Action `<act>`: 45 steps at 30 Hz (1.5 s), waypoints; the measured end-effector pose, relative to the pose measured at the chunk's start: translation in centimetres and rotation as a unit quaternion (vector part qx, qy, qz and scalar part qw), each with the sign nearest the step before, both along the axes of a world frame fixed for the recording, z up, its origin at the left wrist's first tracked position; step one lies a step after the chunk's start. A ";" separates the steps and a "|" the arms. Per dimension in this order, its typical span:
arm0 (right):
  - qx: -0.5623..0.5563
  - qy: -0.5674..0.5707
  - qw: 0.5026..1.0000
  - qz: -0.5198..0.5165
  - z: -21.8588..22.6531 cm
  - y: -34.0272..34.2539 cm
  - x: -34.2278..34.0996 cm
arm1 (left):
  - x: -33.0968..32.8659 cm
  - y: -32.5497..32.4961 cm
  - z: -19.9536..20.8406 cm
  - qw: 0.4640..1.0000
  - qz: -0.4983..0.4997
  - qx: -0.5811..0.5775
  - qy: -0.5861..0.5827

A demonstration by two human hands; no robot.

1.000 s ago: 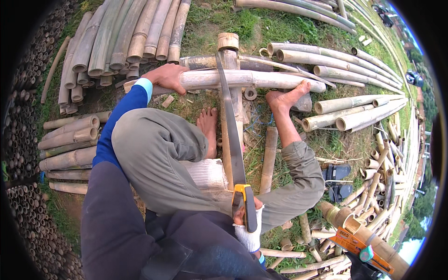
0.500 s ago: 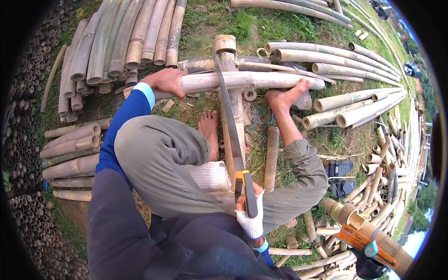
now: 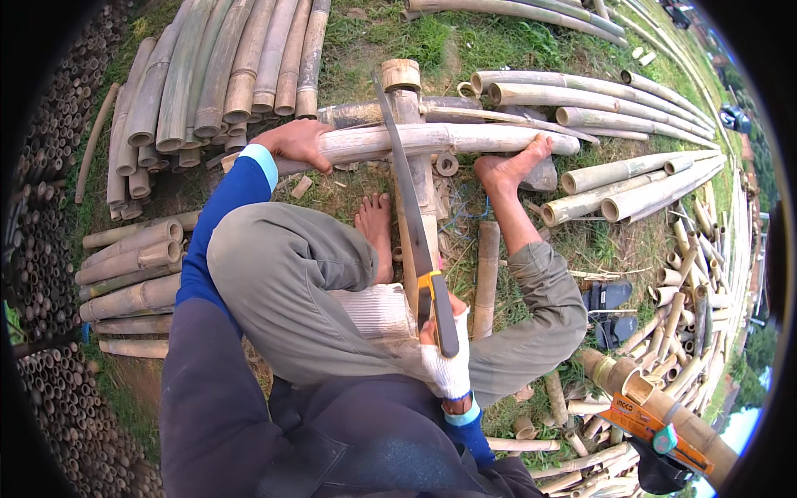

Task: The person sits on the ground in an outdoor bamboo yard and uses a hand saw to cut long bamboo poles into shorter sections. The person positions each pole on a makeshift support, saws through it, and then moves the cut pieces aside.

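Observation:
A pale bamboo pole [image 3: 490,139] lies crosswise over an upright-looking bamboo post [image 3: 404,104]. My bare left hand [image 3: 296,143] is wrapped round the pole's left end. In a white fingerless-looking glove, my right hand [image 3: 446,357] grips the black and yellow handle of a hand saw [image 3: 408,178]. The long grey blade points away from me and crosses the pole left of its middle. My right foot [image 3: 516,162] presses on the pole's right part, and my left foot [image 3: 374,228] rests on the ground nearer me. Whether the blade has cut in is too small to tell.
Bamboo poles lie stacked at the far left [image 3: 191,83], near left [image 3: 133,274] and far right [image 3: 598,100]. Short offcuts [image 3: 681,307] pile up at the right. A pair of dark sandals [image 3: 610,315] and an orange saw sheath [image 3: 656,432] are on the right side.
My right hand has pushed the saw forward, away from me, so the handle sits closer to the pole. My left hand and both feet stay in place.

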State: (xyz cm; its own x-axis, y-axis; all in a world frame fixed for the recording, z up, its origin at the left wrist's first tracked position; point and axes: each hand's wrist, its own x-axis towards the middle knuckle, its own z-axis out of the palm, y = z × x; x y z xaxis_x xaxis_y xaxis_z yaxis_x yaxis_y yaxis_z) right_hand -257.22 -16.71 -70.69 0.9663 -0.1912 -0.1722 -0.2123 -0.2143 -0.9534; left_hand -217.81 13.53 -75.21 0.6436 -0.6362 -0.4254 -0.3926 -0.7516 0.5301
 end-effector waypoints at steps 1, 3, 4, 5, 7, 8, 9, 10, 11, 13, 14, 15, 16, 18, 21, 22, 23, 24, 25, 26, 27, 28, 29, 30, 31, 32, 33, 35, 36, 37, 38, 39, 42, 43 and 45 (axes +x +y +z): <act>0.051 0.092 0.993 -0.045 0.5 -0.7 -6.7 | 0.0 -0.5 -0.3 1.000 -0.005 -0.020 -0.005; -0.020 0.067 0.997 -0.014 2.2 -1.9 -9.5 | -0.3 -1.7 0.1 1.000 -0.002 0.009 -0.024; -0.052 0.001 0.999 0.012 1.4 -1.8 -6.8 | -0.3 -1.8 1.0 0.999 -0.006 0.029 -0.039; -0.089 -0.058 0.994 0.036 0.9 -1.4 -3.7 | 0.3 -1.4 1.0 0.998 -0.001 0.031 -0.052; -0.004 -0.091 0.996 0.019 -3.0 0.4 7.4 | -1.0 -1.4 0.5 0.997 0.010 0.038 -0.069; 0.029 -0.109 0.994 0.003 -4.3 1.0 12.9 | -1.0 -2.1 0.5 0.995 0.009 0.034 -0.095; 0.052 -0.152 0.987 0.013 -4.1 1.4 17.8 | -0.6 -2.3 0.8 0.997 0.003 0.019 -0.078; 0.079 -0.112 0.990 0.008 -2.3 1.4 20.0 | -0.4 -2.1 0.7 0.998 0.002 0.003 -0.057; 0.051 -0.121 0.991 0.023 -3.3 1.2 19.6 | -0.5 -1.6 0.7 0.999 -0.009 -0.025 -0.028; 0.029 -0.135 0.990 0.009 -5.4 1.6 16.0 | -3.4 -1.3 0.0 0.999 -0.006 -0.035 -0.006; 0.018 -0.160 0.987 0.000 -5.7 1.5 15.5 | -2.8 -1.7 0.6 0.999 -0.007 -0.039 -0.014; 0.041 -0.103 0.994 0.005 -3.7 1.7 13.4 | -2.5 -0.9 0.2 1.000 -0.001 -0.025 -0.012; 0.036 -0.079 0.996 0.015 -2.7 1.1 9.5 | -2.9 -0.4 1.1 1.000 0.010 -0.012 0.014; -0.007 -0.074 0.996 0.040 -1.5 -1.2 2.9 | -2.7 1.1 0.5 0.999 0.000 -0.034 0.007; -0.026 0.010 0.999 0.036 0.5 -1.7 0.0 | -3.8 0.4 0.9 0.999 0.032 0.001 -0.005; 0.001 0.001 1.000 0.021 1.2 -1.3 0.2 | -4.1 0.7 0.6 0.998 0.034 0.008 -0.048; 0.003 -0.007 1.000 -0.030 2.9 -1.1 1.0 | -3.2 -2.7 0.3 0.990 0.017 0.003 -0.137; 0.004 -0.017 0.997 -0.081 3.7 -1.4 1.4 | -3.1 -6.3 -0.1 0.975 0.003 -0.008 -0.223; -0.013 -0.050 0.999 0.004 3.3 -1.5 3.5 | -7.5 -2.0 0.0 0.951 0.076 0.053 -0.296; 0.015 -0.034 0.999 -0.010 4.5 -1.1 4.2 | -7.8 -2.1 -0.3 0.948 0.079 0.063 -0.303; 0.020 -0.052 0.998 -0.009 5.0 -0.8 5.0 | -7.0 -2.1 -0.6 0.943 0.081 0.073 -0.316; 0.027 -0.066 0.997 -0.009 5.3 -0.4 5.0 | -6.5 -2.3 -0.5 0.938 0.081 0.084 -0.325; 0.014 -0.073 0.997 -0.012 4.8 0.1 4.4 | -5.9 -2.4 -0.2 0.938 0.078 0.076 -0.329; 0.001 -0.079 0.997 -0.014 3.9 0.3 3.7 | -6.7 -2.7 -0.7 0.934 0.077 0.069 -0.342; 0.002 -0.057 0.998 -0.014 3.7 0.3 1.7 | -7.1 -2.6 -1.1 0.928 0.075 0.064 -0.361; 0.006 -0.033 0.999 -0.011 3.5 0.2 -0.2 | -7.3 -2.1 -0.9 0.919 0.079 0.065 -0.382; 0.010 -0.012 1.000 -0.011 3.1 0.1 -2.4 | -7.1 -2.5 -0.1 0.924 0.082 0.098 -0.361; -0.055 -0.012 0.998 -0.009 2.7 -0.9 -5.2 | -6.8 -3.0 0.3 0.930 0.081 0.083 -0.348; -0.020 0.026 0.999 -0.029 2.0 -1.5 -6.5 | -6.9 -3.2 0.0 0.936 0.081 0.074 -0.335; 0.020 0.049 0.997 -0.052 1.1 -2.1 -7.9 | -6.9 -3.1 0.2 0.933 0.081 0.070 -0.344; 0.001 0.017 0.999 -0.036 0.5 -1.8 -6.2 | -7.1 -3.6 0.6 0.937 0.088 0.092 -0.327; -0.017 -0.027 0.999 -0.018 -0.6 -1.6 -3.3 | -6.4 -3.4 0.6 0.929 0.094 0.089 -0.348; 0.023 -0.124 0.992 0.004 -2.8 1.5 12.1 | -7.0 -3.7 -0.3 0.931 0.098 0.081 -0.343; 0.075 -0.139 0.987 0.000 -2.9 1.8 15.8 | -6.5 -3.9 0.4 0.929 0.100 0.083 -0.347; 0.162 -0.103 0.981 -0.015 -3.4 2.1 18.9 | -6.0 -3.8 0.8 0.928 0.083 0.080 -0.355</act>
